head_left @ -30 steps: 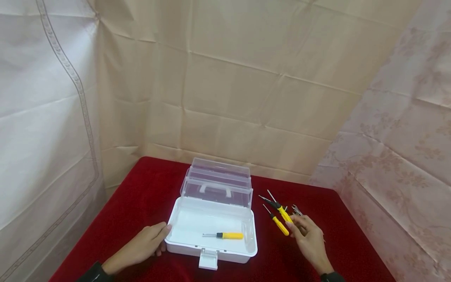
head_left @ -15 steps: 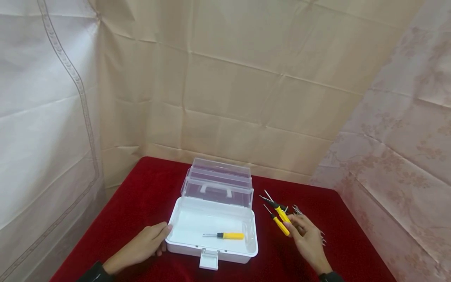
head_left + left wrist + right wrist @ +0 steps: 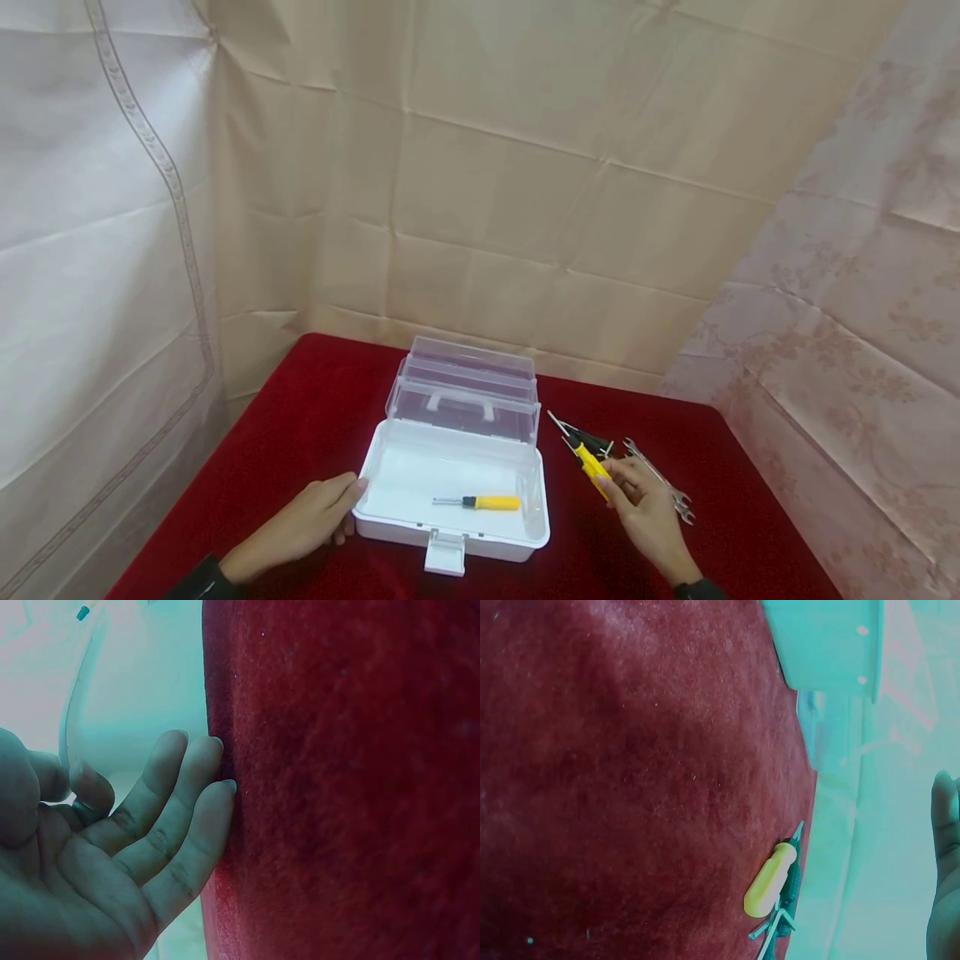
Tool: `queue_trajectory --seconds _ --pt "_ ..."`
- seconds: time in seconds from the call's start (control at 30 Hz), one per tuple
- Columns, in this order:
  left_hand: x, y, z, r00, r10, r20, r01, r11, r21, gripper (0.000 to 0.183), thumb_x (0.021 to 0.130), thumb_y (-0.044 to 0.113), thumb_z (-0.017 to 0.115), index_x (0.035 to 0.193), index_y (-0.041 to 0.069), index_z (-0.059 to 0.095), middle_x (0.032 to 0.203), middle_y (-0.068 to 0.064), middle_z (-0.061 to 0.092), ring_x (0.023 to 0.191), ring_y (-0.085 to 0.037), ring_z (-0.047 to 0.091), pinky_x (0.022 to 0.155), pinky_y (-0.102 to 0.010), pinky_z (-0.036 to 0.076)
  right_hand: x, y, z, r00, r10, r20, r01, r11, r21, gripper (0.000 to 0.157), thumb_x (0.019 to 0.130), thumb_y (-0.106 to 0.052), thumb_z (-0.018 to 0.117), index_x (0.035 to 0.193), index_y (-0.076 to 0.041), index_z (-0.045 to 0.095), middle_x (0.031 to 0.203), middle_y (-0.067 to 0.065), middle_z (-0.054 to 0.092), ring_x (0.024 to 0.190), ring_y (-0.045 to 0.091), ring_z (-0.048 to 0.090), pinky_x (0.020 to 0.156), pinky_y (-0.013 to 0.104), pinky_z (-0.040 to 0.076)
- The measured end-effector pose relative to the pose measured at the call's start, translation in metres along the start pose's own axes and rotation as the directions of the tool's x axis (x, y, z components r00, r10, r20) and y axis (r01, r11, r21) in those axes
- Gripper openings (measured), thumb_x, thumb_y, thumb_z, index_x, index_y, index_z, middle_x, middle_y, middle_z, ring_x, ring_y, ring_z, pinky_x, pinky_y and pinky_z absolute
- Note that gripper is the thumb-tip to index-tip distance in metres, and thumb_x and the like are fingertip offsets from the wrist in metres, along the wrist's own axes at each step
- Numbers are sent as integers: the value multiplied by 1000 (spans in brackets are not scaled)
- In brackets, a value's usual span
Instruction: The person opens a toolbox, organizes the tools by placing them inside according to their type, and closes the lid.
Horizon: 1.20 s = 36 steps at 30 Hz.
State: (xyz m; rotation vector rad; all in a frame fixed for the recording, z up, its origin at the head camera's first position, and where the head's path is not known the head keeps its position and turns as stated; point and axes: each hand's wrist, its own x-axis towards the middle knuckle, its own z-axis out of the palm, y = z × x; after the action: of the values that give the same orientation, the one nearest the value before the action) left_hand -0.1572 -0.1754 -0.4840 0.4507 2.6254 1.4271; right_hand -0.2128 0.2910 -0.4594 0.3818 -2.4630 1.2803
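Note:
My right hand (image 3: 647, 510) pinches the yellow handle of a screwdriver (image 3: 591, 461) between thumb and fingers, its shaft pointing away and left. Partly behind it lies a second yellow-handled screwdriver, which shows on the red cloth as the yellow screwdriver (image 3: 766, 885) in the right wrist view. The left hand (image 3: 315, 517) grips the left rim of an open white toolbox (image 3: 408, 527), thumb over the edge; in the left wrist view its other fingers (image 3: 206, 825) are spread loosely. Inside the box, a third yellow-handled screwdriver (image 3: 491, 502) lies flat.
A black-handled tool (image 3: 592, 439) lies just beyond the held screwdriver. Silver wrenches (image 3: 651, 468) are on the cloth behind and right of the right hand. The box's clear lid (image 3: 461, 404) is tipped back, and its white latch (image 3: 446, 552) hangs at the front.
My right hand has shifted slightly left with the screwdriver, whose tip has swung left and now overlaps the screwdriver lying beside it. More of the wrenches shows. The left hand has stayed still.

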Motion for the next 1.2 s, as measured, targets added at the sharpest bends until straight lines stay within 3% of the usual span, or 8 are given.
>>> queue_trajectory --seconds 0.4,0.73,0.97,1.2 --pt "-1 1 0 1000 -9 -4 9 1000 -4 38 105 43 39 96 9 56 70 -1 58 58 -16 58 54 -29 49 -3 -5 9 998 -69 -1 69 998 -12 19 85 -7 74 98 -20 69 91 0 56 67 14 56 51 27 49" --pt "0 2 0 1000 -5 -8 5 1000 7 38 105 43 39 95 10 55 70 0 58 58 -16 58 54 -29 49 -5 -16 16 999 -17 37 19 998 -52 22 84 -6 75 101 -18 72 95 -2 58 67 15 56 52 27 50" --pt "0 0 0 1000 -3 -4 3 1000 -1 38 105 43 39 95 10 55 70 -1 58 58 -16 58 54 -29 49 -7 -22 21 996 -63 69 68 995 -67 23 83 -8 77 97 -26 71 91 -5 58 63 12 56 51 27 50" --pt "0 -1 1 1000 -5 -6 5 1000 4 42 105 46 38 95 10 56 69 0 58 57 -15 58 54 -29 49 -10 -26 25 995 -9 96 17 997 -80 25 84 -9 76 94 -30 70 90 -5 57 64 13 55 52 27 49"
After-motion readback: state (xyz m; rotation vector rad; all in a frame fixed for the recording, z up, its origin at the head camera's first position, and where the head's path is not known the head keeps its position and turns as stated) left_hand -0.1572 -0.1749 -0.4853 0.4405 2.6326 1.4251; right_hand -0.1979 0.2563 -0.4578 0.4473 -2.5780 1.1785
